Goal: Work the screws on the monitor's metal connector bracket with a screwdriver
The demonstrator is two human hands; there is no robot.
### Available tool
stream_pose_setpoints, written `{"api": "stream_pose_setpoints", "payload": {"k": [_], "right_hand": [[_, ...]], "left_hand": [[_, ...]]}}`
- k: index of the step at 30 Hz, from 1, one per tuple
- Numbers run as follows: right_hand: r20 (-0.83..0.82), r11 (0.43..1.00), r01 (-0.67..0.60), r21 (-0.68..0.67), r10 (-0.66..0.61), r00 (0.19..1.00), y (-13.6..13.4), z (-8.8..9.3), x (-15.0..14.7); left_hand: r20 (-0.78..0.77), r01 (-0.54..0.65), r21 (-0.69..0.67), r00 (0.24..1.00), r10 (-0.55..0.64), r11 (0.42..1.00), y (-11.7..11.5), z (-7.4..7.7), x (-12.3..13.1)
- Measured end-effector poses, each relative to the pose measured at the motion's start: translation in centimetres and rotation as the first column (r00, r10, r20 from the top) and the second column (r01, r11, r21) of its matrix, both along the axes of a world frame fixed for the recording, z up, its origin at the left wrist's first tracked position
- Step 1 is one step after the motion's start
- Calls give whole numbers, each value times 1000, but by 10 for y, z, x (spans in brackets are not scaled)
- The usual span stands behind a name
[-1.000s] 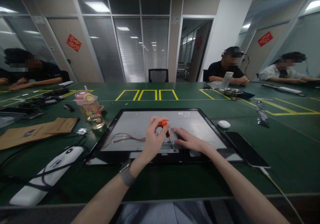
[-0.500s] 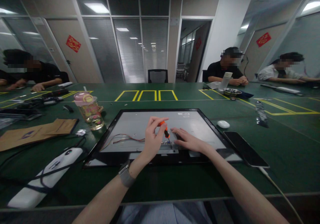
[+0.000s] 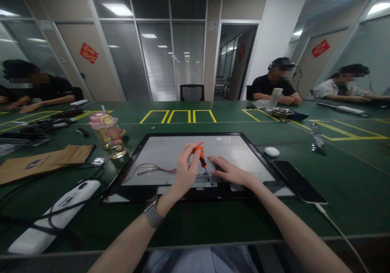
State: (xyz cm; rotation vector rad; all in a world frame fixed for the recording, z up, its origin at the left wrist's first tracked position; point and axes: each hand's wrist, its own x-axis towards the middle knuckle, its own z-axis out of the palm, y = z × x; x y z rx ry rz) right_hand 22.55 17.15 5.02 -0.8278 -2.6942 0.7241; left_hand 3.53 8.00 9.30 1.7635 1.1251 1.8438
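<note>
My left hand [image 3: 187, 168] is closed around the orange and black handle of a screwdriver [image 3: 202, 156]. The thin shaft slants down to small metal parts [image 3: 209, 175] near the front edge of a flat display panel [image 3: 170, 147]. The panel lies with its grey metal back up inside a black frame. My right hand [image 3: 230, 170] rests on the panel just right of the screwdriver tip, fingers stretched out; whether its fingertips touch the small parts I cannot tell. Thin coloured wires [image 3: 146, 167] run across the panel left of my left hand.
Left of the panel stand a pink-lidded bottle [image 3: 108, 137], brown paper packaging [image 3: 45, 161] and a white power strip [image 3: 57, 216] with black cables. On the right lie a phone [image 3: 300, 181] on a cable and a white oval case [image 3: 271, 151]. Other people sit across the green table [image 3: 195, 224].
The screwdriver handle has turned or tilted slightly in my left hand, its tip staying at the same place. My right hand is nearly unchanged. The person at far left has moved their hands.
</note>
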Motion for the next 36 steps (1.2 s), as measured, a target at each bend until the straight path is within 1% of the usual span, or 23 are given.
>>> {"api": "stream_pose_setpoints", "payload": {"k": [3, 5, 7, 10, 12, 14, 17, 19, 22, 24, 28, 31, 34, 36], "right_hand": [[5, 1000, 3, -4, -3, 1000, -2, 3, -1], [7, 1000, 1, -1, -1, 1000, -2, 4, -1], [5, 1000, -4, 5, 4, 1000, -2, 4, -1], [-1, 1000, -6, 15, 6, 1000, -2, 3, -1], [-9, 1000, -4, 21, 5, 1000, -1, 1, 0], [-13, 1000, -7, 26, 7, 1000, -1, 0, 0], [-8, 1000, -11, 27, 11, 1000, 0, -1, 0], [-10, 999, -17, 28, 17, 1000, 0, -1, 0], [-17, 999, -22, 25, 22, 1000, 1, -1, 0], [-17, 1000, -16, 19, 17, 1000, 1, -1, 0], [-16, 1000, 0, 19, 0, 1000, 2, -2, 1], [-27, 1000, -13, 28, 14, 1000, 1, -2, 0], [-22, 1000, -12, 20, 13, 1000, 0, 0, 0], [-16, 1000, -6, 11, 6, 1000, -1, 0, 0]], "left_hand": [[4, 45, -6, 999, -45, 999, -2, 1, 0], [-32, 18, 16, 999, -17, 1000, -1, 1, 0], [-71, -31, 50, 997, 35, 998, 0, 0, 0], [-70, -70, 71, 995, 75, 995, 0, 0, 1], [-37, -52, 58, 998, 55, 997, -2, 0, 2], [-12, -5, 44, 1000, 6, 999, -3, 1, 2], [-22, 47, 49, 999, -46, 998, -3, 1, 2], [-52, 10, 75, 999, -6, 997, -2, 0, 2], [-69, -93, 116, 992, 101, 989, 0, -1, 3], [-72, -108, 121, 990, 118, 987, -1, -1, 3], [-65, -21, 105, 998, 28, 994, -4, -1, 2], [-53, 29, 104, 998, -24, 994, -4, -1, 2], [-63, 35, 101, 998, -28, 994, -4, -1, 2], [-92, -3, 109, 996, 13, 994, -3, 0, 3]]}}
